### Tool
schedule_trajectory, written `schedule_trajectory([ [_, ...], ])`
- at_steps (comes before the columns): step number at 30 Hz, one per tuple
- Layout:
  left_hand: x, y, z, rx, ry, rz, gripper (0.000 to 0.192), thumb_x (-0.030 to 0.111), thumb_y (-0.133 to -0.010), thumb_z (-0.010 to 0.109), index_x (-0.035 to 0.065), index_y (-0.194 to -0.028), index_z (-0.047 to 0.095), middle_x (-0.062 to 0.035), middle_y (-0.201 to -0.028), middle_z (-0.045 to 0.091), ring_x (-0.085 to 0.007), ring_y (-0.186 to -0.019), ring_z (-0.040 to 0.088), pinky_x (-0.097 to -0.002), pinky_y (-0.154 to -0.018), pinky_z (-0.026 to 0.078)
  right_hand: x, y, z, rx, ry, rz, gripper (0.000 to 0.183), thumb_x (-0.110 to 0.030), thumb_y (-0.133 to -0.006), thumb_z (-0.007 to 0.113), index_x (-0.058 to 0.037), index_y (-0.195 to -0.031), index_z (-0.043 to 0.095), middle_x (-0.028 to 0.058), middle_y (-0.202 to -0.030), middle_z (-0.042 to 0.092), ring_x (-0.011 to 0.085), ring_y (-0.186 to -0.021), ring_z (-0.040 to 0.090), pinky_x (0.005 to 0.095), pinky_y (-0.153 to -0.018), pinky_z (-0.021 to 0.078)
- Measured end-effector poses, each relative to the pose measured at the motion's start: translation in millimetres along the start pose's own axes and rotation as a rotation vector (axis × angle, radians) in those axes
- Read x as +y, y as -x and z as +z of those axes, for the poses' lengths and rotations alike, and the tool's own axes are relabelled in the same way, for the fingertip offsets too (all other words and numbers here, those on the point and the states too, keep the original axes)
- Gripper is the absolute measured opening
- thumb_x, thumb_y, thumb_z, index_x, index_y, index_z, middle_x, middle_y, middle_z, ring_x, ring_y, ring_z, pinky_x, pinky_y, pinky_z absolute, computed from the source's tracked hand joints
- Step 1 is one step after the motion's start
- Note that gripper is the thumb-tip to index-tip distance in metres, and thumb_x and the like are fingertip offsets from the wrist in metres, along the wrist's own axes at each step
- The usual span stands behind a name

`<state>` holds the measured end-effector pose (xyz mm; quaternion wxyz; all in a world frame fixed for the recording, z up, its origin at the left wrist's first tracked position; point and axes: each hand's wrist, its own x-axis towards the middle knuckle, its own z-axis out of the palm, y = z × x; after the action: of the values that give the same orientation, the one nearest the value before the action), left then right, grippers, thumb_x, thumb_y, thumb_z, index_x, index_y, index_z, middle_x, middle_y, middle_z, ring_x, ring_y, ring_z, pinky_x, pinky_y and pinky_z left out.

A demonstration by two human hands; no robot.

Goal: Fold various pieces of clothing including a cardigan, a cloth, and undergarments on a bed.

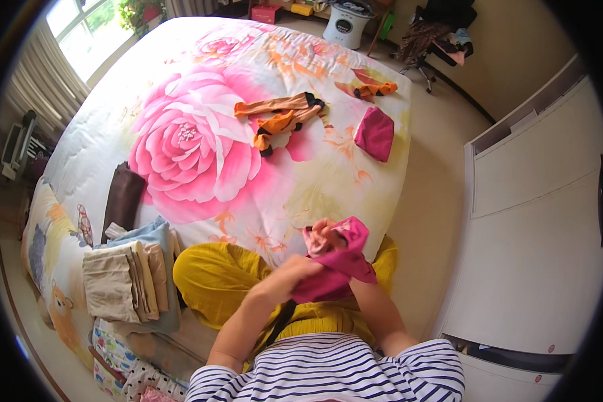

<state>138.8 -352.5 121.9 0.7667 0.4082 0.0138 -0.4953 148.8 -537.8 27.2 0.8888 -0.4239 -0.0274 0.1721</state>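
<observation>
A magenta cloth garment (326,281) is bunched over my lap, with its lighter pink inner side (345,229) showing at the top. My left hand (305,267) grips the garment at its left side, the fingertips partly hidden in the folds. The cloth wraps around my right wrist, and my right hand (325,233) shows above it with curled fingers among the pink folds. Beyond my hands, another magenta piece (375,134) lies folded on the floral bedspread (261,201). Orange and black striped socks or stockings (281,116) lie loosely in the bed's middle.
Folded trousers and cloths (113,281) are stacked by my left knee, with a dark brown folded garment (123,196) behind them. Glasses (84,223) lie near the pillow (55,251). A smaller orange and black piece (377,90) rests towards the far right edge. White cabinets (527,251) stand right.
</observation>
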Motion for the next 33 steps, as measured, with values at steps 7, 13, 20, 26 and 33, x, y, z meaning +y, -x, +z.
schedule_trajectory([
  [7, 42, 2, -114, 0.109, 0.703, 0.553, 0.023, 0.023, -0.087, 0.05, 0.0033, -0.095, 0.059, -0.013, -0.096, 0.064, -0.024, -0.086, 0.063, -0.038, -0.082, 0.05, -84, 41, 46, 0.039, 0.632, 0.362, 0.059, -0.03, -0.075, 0.067, -0.0006, -0.124, 0.049, 0.0136, -0.101, 0.06, 0.0183, -0.087, 0.057, 0.0301, -0.081, 0.0441],
  [13, 18, -17, -85, 0.123, 0.625, 0.564, 0.055, 0.046, -0.083, 0.057, 0.0063, -0.12, 0.045, -0.0143, -0.12, 0.052, -0.0282, -0.108, 0.053, -0.0474, -0.095, 0.039, -105, 24, 35, -0.314, -0.265, -0.27, 0.039, -0.025, -0.087, 0.043, 0.0058, -0.11, 0.051, 0.0145, -0.094, 0.059, 0.0246, -0.098, 0.055, 0.0356, -0.091, 0.0412],
  [20, -71, -55, -42, 0.812, 0.201, 0.433, 0.036, 0.037, -0.081, 0.065, 0.0085, -0.1, 0.054, -0.0024, -0.093, 0.059, -0.0107, -0.08, 0.055, -0.0233, -0.066, 0.042, -109, 6, 71, 0.024, -0.364, -0.413, 0.037, -0.019, -0.095, 0.038, -0.0031, -0.128, 0.04, 0.0144, -0.135, 0.04, 0.03, -0.129, 0.031, 0.0471, -0.108, 0.0236],
  [26, -59, -52, 10, 0.585, 0.079, 0.515, 0.022, 0.021, -0.084, 0.064, 0.0022, -0.09, 0.055, -0.0054, -0.074, 0.06, -0.01, -0.053, 0.055, -0.0197, -0.047, 0.042, -111, 4, 76, 0.001, -0.311, -0.503, 0.04, -0.015, -0.094, 0.041, -0.0048, -0.132, 0.037, 0.0144, -0.139, 0.033, 0.03, -0.132, 0.025, 0.0461, -0.109, 0.0213],
  [33, -35, -68, 15, 0.898, -0.71, 0.791, 0.031, 0.017, -0.07, 0.073, 0.0009, -0.09, 0.055, -0.0088, -0.067, 0.058, -0.0158, -0.053, 0.058, -0.0286, -0.049, 0.045, -81, 11, 100, 0.015, -0.143, -0.495, 0.031, -0.006, -0.09, 0.048, -0.005, -0.12, 0.053, 0.0144, -0.135, 0.04, 0.0305, -0.131, 0.028, 0.044, -0.108, 0.0217],
])
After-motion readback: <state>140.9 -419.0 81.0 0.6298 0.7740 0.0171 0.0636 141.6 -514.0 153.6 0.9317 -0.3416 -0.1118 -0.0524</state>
